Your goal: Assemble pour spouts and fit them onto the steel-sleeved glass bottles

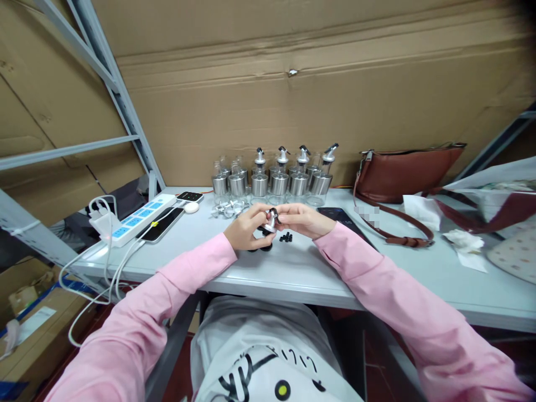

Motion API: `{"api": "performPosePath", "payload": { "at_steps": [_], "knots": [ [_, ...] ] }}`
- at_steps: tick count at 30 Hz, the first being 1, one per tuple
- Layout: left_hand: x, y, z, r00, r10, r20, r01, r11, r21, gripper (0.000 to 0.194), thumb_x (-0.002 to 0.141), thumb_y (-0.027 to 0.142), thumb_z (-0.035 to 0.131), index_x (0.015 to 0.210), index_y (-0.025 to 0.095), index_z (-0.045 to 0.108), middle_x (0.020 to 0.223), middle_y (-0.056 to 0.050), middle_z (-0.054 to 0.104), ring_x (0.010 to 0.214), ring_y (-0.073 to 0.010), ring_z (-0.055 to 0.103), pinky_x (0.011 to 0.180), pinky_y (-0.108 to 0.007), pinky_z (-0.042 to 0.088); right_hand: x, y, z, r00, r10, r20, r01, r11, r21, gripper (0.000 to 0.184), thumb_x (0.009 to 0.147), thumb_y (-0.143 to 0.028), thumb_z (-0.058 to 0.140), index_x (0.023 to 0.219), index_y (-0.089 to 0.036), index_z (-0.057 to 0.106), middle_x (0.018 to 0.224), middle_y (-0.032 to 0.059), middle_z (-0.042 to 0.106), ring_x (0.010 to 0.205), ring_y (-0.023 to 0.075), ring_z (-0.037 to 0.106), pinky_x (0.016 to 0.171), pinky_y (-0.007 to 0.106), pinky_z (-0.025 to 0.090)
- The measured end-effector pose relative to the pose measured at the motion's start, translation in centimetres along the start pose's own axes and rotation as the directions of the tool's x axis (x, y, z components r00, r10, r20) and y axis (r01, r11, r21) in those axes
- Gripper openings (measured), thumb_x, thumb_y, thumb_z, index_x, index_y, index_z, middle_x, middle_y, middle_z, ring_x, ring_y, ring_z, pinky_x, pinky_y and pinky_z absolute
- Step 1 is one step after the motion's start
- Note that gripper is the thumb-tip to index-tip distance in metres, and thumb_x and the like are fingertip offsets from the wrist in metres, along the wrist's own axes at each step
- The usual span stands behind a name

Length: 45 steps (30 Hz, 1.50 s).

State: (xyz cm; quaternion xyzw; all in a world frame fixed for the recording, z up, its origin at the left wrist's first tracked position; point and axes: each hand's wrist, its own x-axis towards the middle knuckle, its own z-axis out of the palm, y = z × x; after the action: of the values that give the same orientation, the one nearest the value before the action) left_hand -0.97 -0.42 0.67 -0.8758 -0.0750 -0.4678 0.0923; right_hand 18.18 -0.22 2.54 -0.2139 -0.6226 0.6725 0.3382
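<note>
Spout [271, 223] sits at the clock's centre, between your hands: your left hand [246, 228] is clamped on it, your right hand [305, 219] pinches its black flap [275, 213]. Bottles [279, 183] stand at twelve o'clock, black bits [286, 238] at four.

Pink, plain pink, both sleeves [196, 265]! Pourer [271, 222] gleaming silver, black at spout. Bottles [259, 186] next: clear glass, silver bands. Small parts [286, 238], solid black; surface [402, 262], pale grey. Power strip [168, 198] white, sockets [144, 213] bright blue. Cardboard [293, 106], plain tan. Bag [408, 174], reddish brown, strap [412, 221] matching. Spotted fabric [513, 258], brownish on cream. And garment [259, 318], pale grey: black line drawing, black circle, yellow centre!
</note>
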Motion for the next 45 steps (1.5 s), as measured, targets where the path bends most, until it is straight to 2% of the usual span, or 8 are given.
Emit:
{"api": "performPosePath", "payload": {
  "at_steps": [7, 14, 21, 28, 41, 45],
  "knots": [
    [-0.29, -0.22, 0.03, 0.999, -0.004, 0.045, 0.002, 0.999, 0.053, 0.016, 0.076, 0.023, 0.059, 0.082, 0.019, 0.045, 0.107, -0.013, 0.057, 0.091, -0.0191, 0.06, 0.072, -0.033, 0.051, -0.04, -0.08, 0.39, 0.998, -0.064, 0.007, 0.064, 0.994, -0.09, 0.032, 0.062, -0.037, 0.076, 0.079, -0.013, 0.063, 0.07, -0.0002, 0.057, 0.058, 0.0082, 0.045, 0.058, 0.025, 0.035],
    [-0.49, -0.7, 0.1, 0.999, 0.027, 0.019, -0.029, 0.988, 0.151, 0.017, 0.075, 0.025, 0.059, 0.081, 0.019, 0.044, 0.113, -0.014, 0.058, 0.084, -0.0181, 0.061, 0.072, -0.036, 0.048, -0.01, -0.12, 0.53, 0.997, -0.074, 0.001, 0.074, 0.991, -0.11, 0.032, 0.064, -0.039, 0.075, 0.078, -0.014, 0.061, 0.065, -0.002, 0.054, 0.057, 0.008, 0.045, 0.057, 0.024, 0.035],
    [-0.28, -0.52, 0.12, 1.0, 0.006, 0.011, -0.007, 0.99, 0.14, 0.016, 0.076, 0.029, 0.057, 0.082, 0.019, 0.045, 0.111, -0.013, 0.059, 0.088, -0.0186, 0.062, 0.072, -0.034, 0.049, 0.04, -0.14, 0.56, 0.999, -0.022, -0.031, 0.021, 0.999, -0.04, 0.03, 0.061, -0.033, 0.076, 0.078, -0.013, 0.063, 0.066, -0.0006, 0.058, 0.056, 0.008, 0.049, 0.057, 0.024, 0.038],
    [-0.02, -0.21, -0.06, 1.0, -0.007, -0.006, 0.008, 0.993, 0.12, 0.015, 0.076, 0.028, 0.056, 0.083, 0.019, 0.046, 0.107, -0.013, 0.06, 0.093, -0.0202, 0.061, 0.071, -0.032, 0.047, 0.2, -0.06, 0.69, 0.997, -0.009, -0.081, 0.005, 0.999, -0.049, 0.028, 0.059, -0.034, 0.075, 0.073, -0.012, 0.064, 0.063, 0.0001, 0.058, 0.055, 0.0083, 0.051, 0.058, 0.024, 0.04],
    [-0.22, -0.35, 0.07, 0.998, -0.047, -0.031, 0.049, 0.995, 0.086, 0.018, 0.074, 0.025, 0.058, 0.085, 0.018, 0.046, 0.108, -0.013, 0.059, 0.095, -0.0215, 0.06, 0.075, -0.034, 0.047, 0.22, 0.18, 0.4, 0.998, -0.024, -0.053, 0.021, 0.999, -0.049, 0.026, 0.063, -0.035, 0.074, 0.076, -0.014, 0.064, 0.06, -0.0012, 0.058, 0.055, 0.0084, 0.051, 0.058, 0.023, 0.041],
    [-0.24, -0.37, 0.12, 0.998, -0.043, -0.05, 0.047, 0.994, 0.095, 0.017, 0.076, 0.024, 0.059, 0.085, 0.018, 0.046, 0.108, -0.015, 0.059, 0.097, -0.0223, 0.059, 0.076, -0.035, 0.048, 0.21, 0.14, 0.37, 0.995, -0.063, -0.071, 0.059, 0.996, -0.066, 0.027, 0.064, -0.036, 0.074, 0.079, -0.015, 0.066, 0.062, -0.0016, 0.058, 0.056, 0.008, 0.05, 0.058, 0.023, 0.039]
  ]
}}
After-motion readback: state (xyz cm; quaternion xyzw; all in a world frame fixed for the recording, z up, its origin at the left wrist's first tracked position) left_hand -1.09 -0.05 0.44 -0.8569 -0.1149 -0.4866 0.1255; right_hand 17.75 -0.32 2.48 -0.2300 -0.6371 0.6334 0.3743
